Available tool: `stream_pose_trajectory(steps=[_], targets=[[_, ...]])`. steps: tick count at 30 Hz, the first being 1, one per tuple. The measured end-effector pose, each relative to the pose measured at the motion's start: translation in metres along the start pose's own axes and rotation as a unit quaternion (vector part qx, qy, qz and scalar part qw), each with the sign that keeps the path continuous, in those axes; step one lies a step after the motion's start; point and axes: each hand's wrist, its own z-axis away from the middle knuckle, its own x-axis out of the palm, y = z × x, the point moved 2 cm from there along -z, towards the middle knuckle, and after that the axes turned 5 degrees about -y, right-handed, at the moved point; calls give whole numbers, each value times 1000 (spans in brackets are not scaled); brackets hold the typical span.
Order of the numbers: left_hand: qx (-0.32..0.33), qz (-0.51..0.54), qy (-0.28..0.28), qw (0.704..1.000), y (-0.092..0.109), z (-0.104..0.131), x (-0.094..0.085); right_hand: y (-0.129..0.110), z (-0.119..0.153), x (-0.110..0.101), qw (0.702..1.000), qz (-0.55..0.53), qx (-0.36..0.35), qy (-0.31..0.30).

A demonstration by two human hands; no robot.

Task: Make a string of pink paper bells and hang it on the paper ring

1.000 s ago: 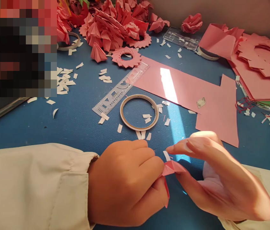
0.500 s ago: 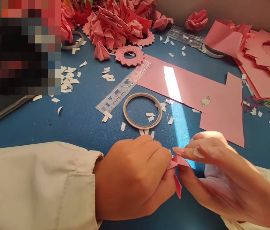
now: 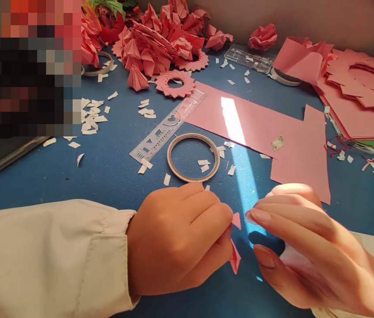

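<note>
The tape ring (image 3: 169, 159) lay flat on the blue table (image 3: 114, 176). Just on the near side of the ring, the left hand (image 3: 177, 243) was curled up tight around a small bit of folded pink paper (image 3: 235, 259). Maybe it squeezed hard so the folds would not pop open. One pink tip (image 3: 236, 221) poked out by the pointing finger, and more pink stuck out under the thumb. The hand hid the middle, so I can't tell how the two bits joined.

The right hand (image 3: 322, 251) was nearer and further right of the ring. It was open, with a gap between its thumb and fingers, and it held nothing I could see. It was near the pink tip but did not touch it, perhaps so its fingers had room around the paper.

Left of the ring was a see-through ruler (image 3: 140, 152), with its far end on a big pink sheet (image 3: 256, 128). The sheet went off to the right of the ring, flat, maybe because it was too wide to sit elsewhere. Little white scraps (image 3: 204, 163) lay inside the ring. Past the ring sat a pink paper wheel (image 3: 163, 84).
</note>
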Motion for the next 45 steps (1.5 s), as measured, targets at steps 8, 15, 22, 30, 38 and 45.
stream_pose_trajectory(steps=[8,15,22,30,38,45], targets=[[20,-14,12,1000,-2,-1,0,-2,4,-1,995,27,70,-64],[11,-22,8,1000,-1,0,-1,-1,5,-3,996,21,47,-71],[19,-29,7,999,-2,-1,-1,-1,7,-4,993,11,43,-113],[31,-41,13,999,-3,-1,-1,0,3,-7,996,-2,43,-81],[31,-54,27,998,-4,-2,0,0,9,-8,991,-13,46,-123],[108,-101,82,986,-3,-2,-13,-2,-5,-5,999,-17,28,-23]])
